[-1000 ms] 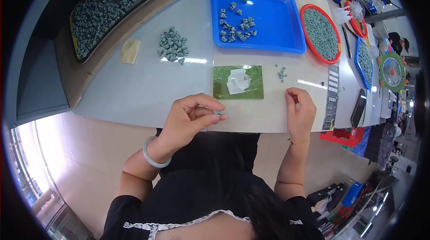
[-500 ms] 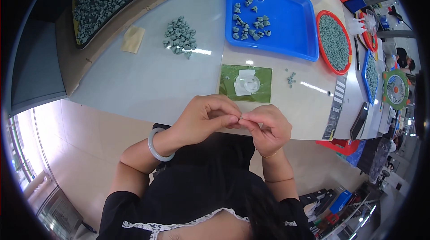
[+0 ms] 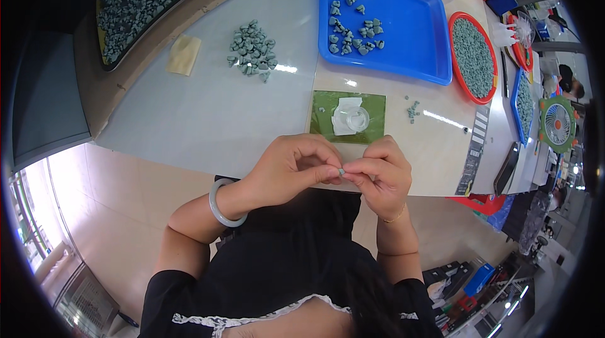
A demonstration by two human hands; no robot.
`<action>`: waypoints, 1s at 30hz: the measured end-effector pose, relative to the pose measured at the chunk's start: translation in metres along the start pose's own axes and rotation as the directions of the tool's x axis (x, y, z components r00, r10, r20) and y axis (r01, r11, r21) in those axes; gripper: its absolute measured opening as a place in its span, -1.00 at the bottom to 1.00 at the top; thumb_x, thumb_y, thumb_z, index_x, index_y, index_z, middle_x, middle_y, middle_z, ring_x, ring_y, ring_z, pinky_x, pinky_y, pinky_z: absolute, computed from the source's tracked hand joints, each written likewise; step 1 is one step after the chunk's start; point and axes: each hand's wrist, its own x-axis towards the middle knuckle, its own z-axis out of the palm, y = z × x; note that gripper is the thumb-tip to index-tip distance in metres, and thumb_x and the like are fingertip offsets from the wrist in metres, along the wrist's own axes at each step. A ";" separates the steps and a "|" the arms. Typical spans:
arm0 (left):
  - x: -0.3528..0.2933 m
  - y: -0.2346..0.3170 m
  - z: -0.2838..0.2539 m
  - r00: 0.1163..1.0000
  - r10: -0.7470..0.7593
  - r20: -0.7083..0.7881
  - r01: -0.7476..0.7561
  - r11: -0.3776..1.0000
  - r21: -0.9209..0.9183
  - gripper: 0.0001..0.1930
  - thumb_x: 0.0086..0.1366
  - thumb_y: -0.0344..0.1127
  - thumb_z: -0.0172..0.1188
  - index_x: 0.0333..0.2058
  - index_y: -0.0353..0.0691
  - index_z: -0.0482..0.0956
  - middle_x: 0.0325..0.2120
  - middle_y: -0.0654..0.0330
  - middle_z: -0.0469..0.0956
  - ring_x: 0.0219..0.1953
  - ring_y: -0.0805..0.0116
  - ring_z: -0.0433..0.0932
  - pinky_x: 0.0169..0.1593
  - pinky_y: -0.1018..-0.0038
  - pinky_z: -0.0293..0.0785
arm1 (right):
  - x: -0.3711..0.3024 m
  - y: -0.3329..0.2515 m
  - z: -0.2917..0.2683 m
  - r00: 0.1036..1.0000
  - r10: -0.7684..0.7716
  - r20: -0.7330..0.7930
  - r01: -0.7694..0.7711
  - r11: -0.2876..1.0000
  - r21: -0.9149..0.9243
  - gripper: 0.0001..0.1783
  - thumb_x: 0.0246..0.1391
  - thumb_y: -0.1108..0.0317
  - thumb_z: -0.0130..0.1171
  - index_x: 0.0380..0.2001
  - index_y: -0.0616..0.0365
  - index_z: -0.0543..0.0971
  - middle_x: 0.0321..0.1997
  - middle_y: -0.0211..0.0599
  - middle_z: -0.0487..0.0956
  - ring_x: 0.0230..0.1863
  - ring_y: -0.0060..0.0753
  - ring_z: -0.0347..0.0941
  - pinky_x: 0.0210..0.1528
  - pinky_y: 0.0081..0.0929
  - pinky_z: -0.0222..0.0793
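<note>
Grey-green piece (image 3: 341, 172), between left hand (image 3: 293, 164) and right hand (image 3: 383, 175), touching both

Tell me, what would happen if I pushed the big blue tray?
The blue tray would probably slide, not tip, since it's wide and low. Its grey-green pieces might shift, as they look loose with bare space beside them. It likely wouldn't flop: its rim stands up evenly.

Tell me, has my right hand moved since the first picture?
Yes, mostly leftward. The right hand was off to the right of the green mat; now it is by the mat's near right corner, next to the left hand.
</note>
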 end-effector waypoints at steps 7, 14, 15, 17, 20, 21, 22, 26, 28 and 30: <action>-0.004 -0.003 -0.003 0.997 0.077 -0.019 -0.073 0.984 0.161 -0.95 0.12 -0.58 0.06 -0.41 -0.42 0.46 -0.36 0.14 0.43 -0.33 0.41 0.51 -0.24 0.59 0.46 | 0.008 -0.006 -0.003 0.996 -0.055 0.070 0.060 0.996 -0.062 -0.79 -0.41 0.49 0.30 -0.53 0.08 0.59 -0.60 -0.46 0.35 -0.56 -0.41 0.23 -0.53 -0.55 0.16; -0.007 -0.002 -0.004 0.998 0.063 -0.031 -0.059 0.990 0.131 -0.94 0.11 -0.59 0.07 -0.40 -0.41 0.47 -0.33 0.13 0.43 -0.30 0.40 0.50 -0.22 0.57 0.46 | 0.012 -0.012 0.002 0.977 -0.185 0.103 0.205 0.950 -0.236 -0.81 -0.43 0.48 0.31 -0.58 0.15 0.55 -0.61 -0.43 0.35 -0.55 -0.40 0.23 -0.52 -0.53 0.14; -0.007 -0.003 -0.003 0.993 0.097 -0.061 -0.090 0.990 0.109 -0.93 0.10 -0.60 0.07 -0.40 -0.40 0.47 -0.31 0.12 0.43 -0.27 0.38 0.50 -0.19 0.56 0.46 | 0.014 -0.012 0.000 0.977 -0.187 0.105 0.207 0.949 -0.236 -0.81 -0.43 0.48 0.31 -0.58 0.15 0.55 -0.61 -0.43 0.35 -0.55 -0.40 0.23 -0.52 -0.53 0.14; -0.007 -0.005 -0.003 0.987 0.132 -0.089 -0.125 0.989 0.084 -0.92 0.10 -0.61 0.07 -0.39 -0.39 0.48 -0.29 0.11 0.42 -0.25 0.36 0.50 -0.17 0.54 0.46 | 0.020 -0.012 -0.007 0.988 -0.152 0.023 0.152 0.934 -0.324 -0.82 -0.42 0.53 0.29 -0.59 0.17 0.53 -0.61 -0.41 0.35 -0.54 -0.38 0.24 -0.51 -0.53 0.15; -0.008 -0.008 -0.007 0.977 0.197 -0.078 -0.194 0.980 0.049 -0.90 0.09 -0.62 0.08 -0.37 -0.39 0.47 -0.26 0.09 0.41 -0.22 0.34 0.50 -0.13 0.52 0.45 | 0.034 -0.010 -0.014 0.984 -0.175 0.017 0.163 0.868 -0.470 -0.81 -0.42 0.57 0.27 -0.59 0.18 0.52 -0.60 -0.39 0.35 -0.53 -0.37 0.24 -0.51 -0.53 0.17; -0.009 -0.008 -0.008 0.979 0.192 -0.070 -0.190 0.981 0.037 -0.88 0.08 -0.63 0.08 -0.36 -0.38 0.46 -0.26 0.10 0.41 -0.22 0.33 0.50 -0.14 0.53 0.46 | 0.036 -0.009 -0.014 0.984 -0.176 0.018 0.163 0.867 -0.470 -0.81 -0.42 0.57 0.27 -0.59 0.18 0.52 -0.60 -0.39 0.35 -0.53 -0.37 0.24 -0.51 -0.53 0.17; -0.009 -0.008 -0.009 0.980 0.186 -0.064 -0.185 0.982 0.026 -0.86 0.07 -0.63 0.09 -0.35 -0.38 0.45 -0.27 0.11 0.41 -0.22 0.33 0.51 -0.16 0.54 0.46 | 0.038 -0.008 -0.014 0.981 -0.191 0.043 0.187 0.847 -0.498 -0.81 -0.43 0.57 0.27 -0.59 0.19 0.52 -0.61 -0.39 0.35 -0.53 -0.37 0.25 -0.50 -0.53 0.17; -0.013 0.001 -0.010 0.992 0.027 -0.120 -0.040 0.993 -0.109 -0.83 0.06 -0.64 0.10 -0.33 -0.37 0.42 -0.29 0.14 0.42 -0.22 0.32 0.51 -0.17 0.55 0.47 | 0.043 -0.011 -0.009 0.971 -0.212 0.108 0.235 0.792 -0.563 -0.80 -0.45 0.56 0.27 -0.59 0.18 0.52 -0.61 -0.39 0.36 -0.52 -0.36 0.25 -0.50 -0.51 0.19; -0.013 -0.002 -0.013 0.992 0.042 -0.116 -0.058 0.988 -0.142 -0.81 0.05 -0.65 0.11 -0.32 -0.36 0.40 -0.30 0.16 0.41 -0.22 0.32 0.52 -0.19 0.57 0.47 | 0.044 -0.012 -0.009 0.970 -0.209 0.124 0.242 0.787 -0.567 -0.80 -0.46 0.56 0.27 -0.59 0.18 0.52 -0.61 -0.39 0.36 -0.52 -0.36 0.25 -0.50 -0.50 0.19; -0.014 -0.001 -0.013 0.993 0.036 -0.116 -0.052 0.989 -0.138 -0.80 0.04 -0.65 0.12 -0.32 -0.37 0.41 -0.30 0.16 0.41 -0.22 0.32 0.52 -0.19 0.58 0.47 | 0.045 -0.012 -0.008 0.969 -0.205 0.140 0.248 0.783 -0.571 -0.80 -0.46 0.55 0.27 -0.59 0.17 0.52 -0.61 -0.38 0.36 -0.52 -0.35 0.25 -0.50 -0.49 0.20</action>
